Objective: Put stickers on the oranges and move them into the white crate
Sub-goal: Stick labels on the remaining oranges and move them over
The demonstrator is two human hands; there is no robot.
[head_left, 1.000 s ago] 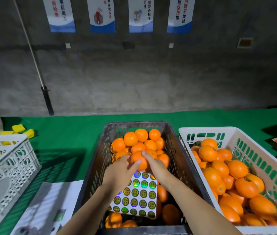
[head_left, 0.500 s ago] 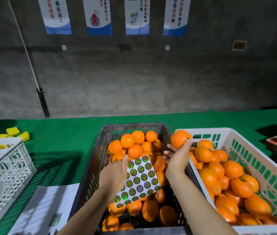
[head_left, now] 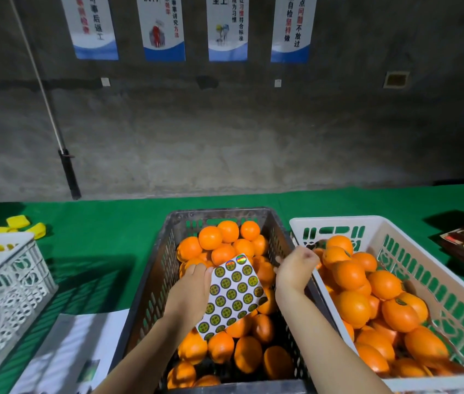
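Sticker sheet [head_left: 233, 295]: white, rows of round green-gold stickers, two holographic ones at its top edge; tilted, above the grey crate's [head_left: 151, 285] middle, lower left edge under a hand; oranges [head_left: 222, 237] heaped against that crate's far wall, more along its near end; white crate [head_left: 412, 234] alongside on the right, oranges [head_left: 353, 307] piled high.

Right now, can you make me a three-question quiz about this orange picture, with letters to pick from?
1. Where is the sticker sheet?
A. over the dark crate
B. inside the white crate
C. on the green cloth

2. What colour is the table cover?
A. blue
B. green
C. red

3. What is the left hand doing?
A. lying flat on the table
B. holding an orange
C. holding the sticker sheet

Answers: 1 A, the sheet hangs above the dark crate's oranges. 2 B, green cloth surrounds the crates. 3 C, its fingers grip the sheet's edge.
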